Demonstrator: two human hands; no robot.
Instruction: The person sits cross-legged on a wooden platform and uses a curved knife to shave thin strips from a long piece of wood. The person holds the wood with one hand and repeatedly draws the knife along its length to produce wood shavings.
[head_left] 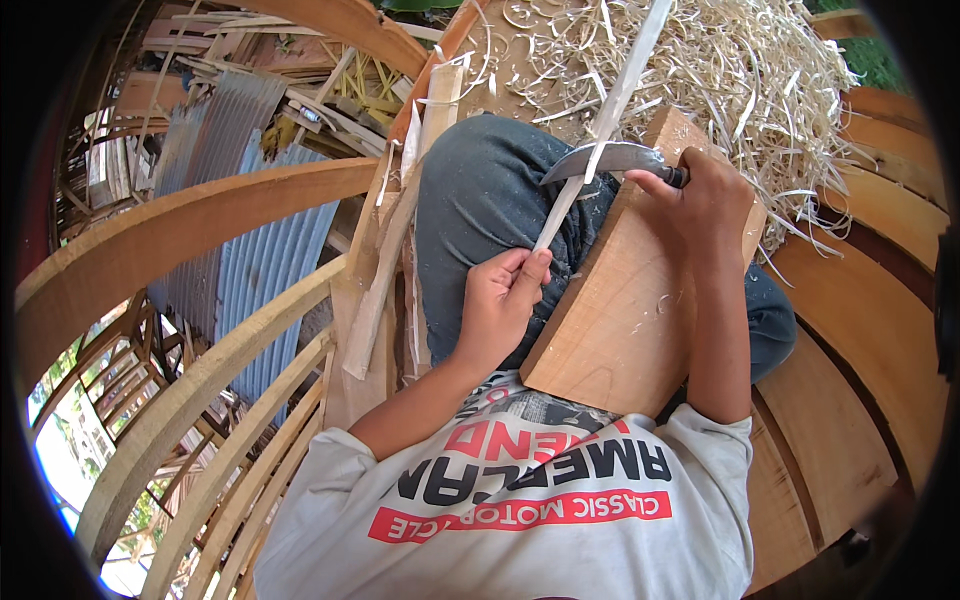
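Observation:
My left hand (505, 300) pinches the near end of a long pale wooden strip (622, 95), which slants up and away to the top edge. In my right hand (708, 205) is a knife (605, 158) with a curved blade and dark handle, the fist closed round the handle. Its blade lies across the strip, touching it a short way beyond my left hand. A thick wooden board (625, 310) rests on my lap, under my right forearm. Where the blade meets the strip, the cutting edge is too small to make out.
A big heap of curled wood shavings (700, 90) lies beyond my knees. Curved wooden ribs (200, 215) rise at the left, with corrugated sheets (270, 250) and scrap wood below them. Wide planks (830, 420) run along the right. A loose wooden stick (378, 290) leans beside my left leg.

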